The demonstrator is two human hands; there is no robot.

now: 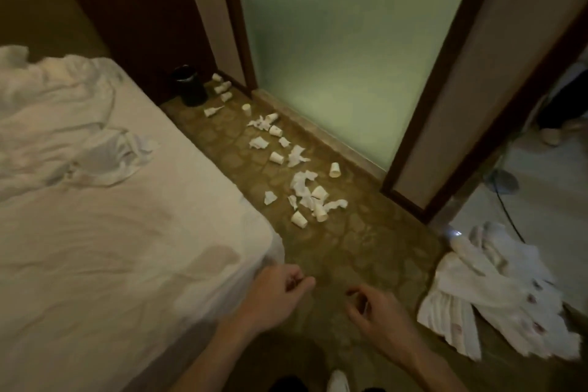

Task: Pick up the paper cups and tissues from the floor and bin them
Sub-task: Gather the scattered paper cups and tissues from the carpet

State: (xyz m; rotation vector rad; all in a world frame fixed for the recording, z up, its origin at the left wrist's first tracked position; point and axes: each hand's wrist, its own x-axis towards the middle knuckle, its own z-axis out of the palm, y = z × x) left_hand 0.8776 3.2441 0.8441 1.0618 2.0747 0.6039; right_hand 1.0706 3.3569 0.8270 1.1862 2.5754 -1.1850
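Several white paper cups lie scattered along the patterned carpet, the nearest cup on its side. Crumpled white tissues lie among them. A black bin stands in the far corner by the bed. My left hand and my right hand hover low in the foreground, well short of the litter. Both have loosely curled fingers and hold nothing.
A bed with rumpled white sheets fills the left side. A frosted glass panel in a dark frame runs along the right. White towels lie heaped on the floor at the right. A white shoe shows at the bottom edge.
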